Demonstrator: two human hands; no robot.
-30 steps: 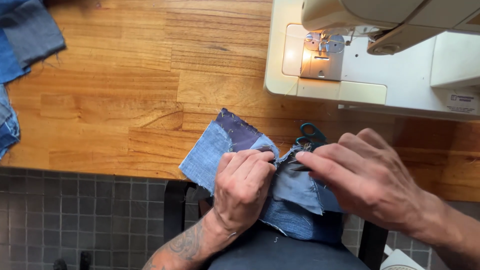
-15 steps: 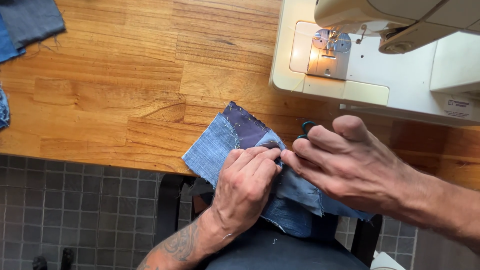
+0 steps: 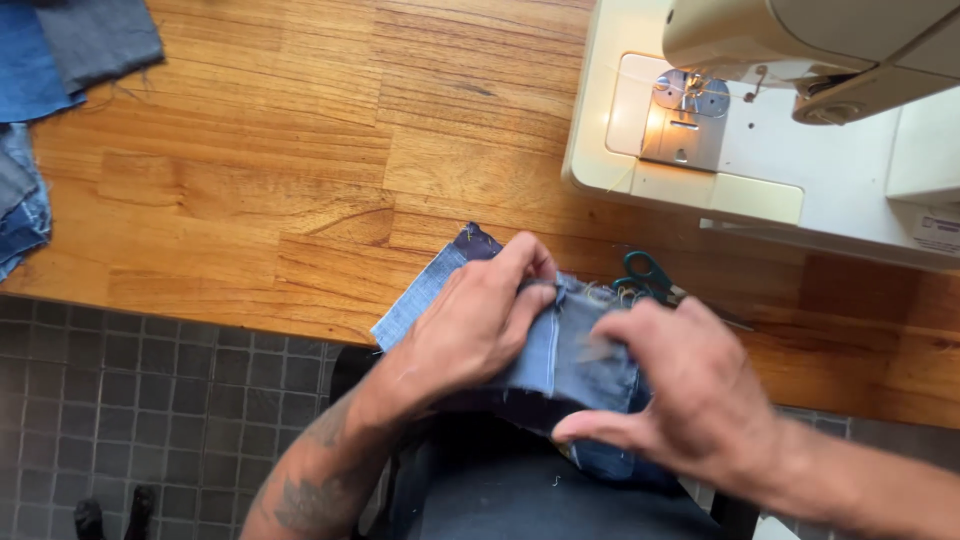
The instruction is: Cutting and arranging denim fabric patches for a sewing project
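- Fingers of the left hand (image 3: 470, 325) are curled and pressed together on a pieced denim patch (image 3: 560, 355), the fingertips bunched along a raised seam in the cloth
- Right hand (image 3: 690, 395) has its fingers bent and slightly spread over the right part of the same patch, thumb under the lower edge, pinching the fabric between thumb and fingers
- Denim patch lies at the near edge of the wooden table (image 3: 280, 190), partly hanging over it toward the person's lap; its far corner is darker, almost purple, and the rest is pale blue
- Scissors (image 3: 650, 278) with teal handles lie on the table just beyond the right hand, near the patch
- White sewing machine (image 3: 800, 170) stands at the far right of the table, its lamp lighting the needle plate, well apart from the hands
- Stack of blue and grey denim pieces (image 3: 60, 60) sits at the far left corner of the table
- Grey tiled floor (image 3: 130, 400) shows below the table edge
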